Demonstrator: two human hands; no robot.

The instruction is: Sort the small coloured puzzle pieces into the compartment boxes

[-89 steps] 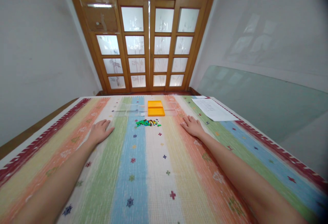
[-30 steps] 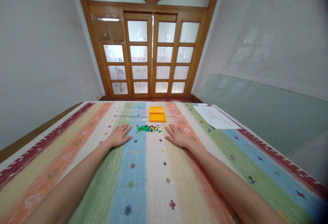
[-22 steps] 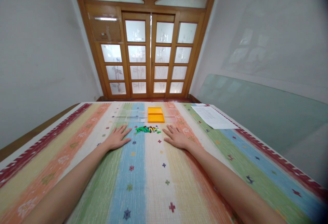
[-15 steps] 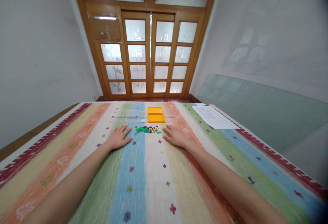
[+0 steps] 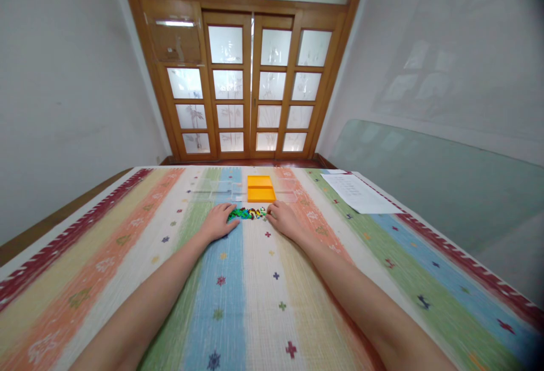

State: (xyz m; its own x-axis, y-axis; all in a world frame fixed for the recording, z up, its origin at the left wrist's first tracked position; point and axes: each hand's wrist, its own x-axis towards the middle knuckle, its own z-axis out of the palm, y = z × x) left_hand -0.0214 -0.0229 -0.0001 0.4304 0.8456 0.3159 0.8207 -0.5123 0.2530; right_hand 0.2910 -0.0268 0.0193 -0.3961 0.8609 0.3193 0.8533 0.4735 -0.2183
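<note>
A small heap of tiny toy-brick-like pieces (image 5: 247, 213), mostly green with some yellow, white, dark and red, lies on the striped tablecloth (image 5: 259, 280). At its left end is my left hand (image 5: 218, 221), palm down, thumb and fingers apart and curved around the edge of the green pieces. My right hand (image 5: 282, 217) rests at the opposite end, fingers bent, fingertips at the outermost pieces. Neither hand visibly grips anything. Just beyond the heap sits a yellow two-part tray (image 5: 260, 195), like an opened shallow box.
Transparent plastic trays (image 5: 212, 191) lie left of the yellow tray, and another clear piece (image 5: 288, 196) is to its right. A printed paper sheet (image 5: 361, 194) lies at the far right of the table. Wooden doors (image 5: 253, 85) with glass panes stand behind the table.
Both hands have moved inward to the heap, the left one farther to the right. Their spread fingers are now more bent, and the heap looks slightly narrower. The view has shifted slightly.
</note>
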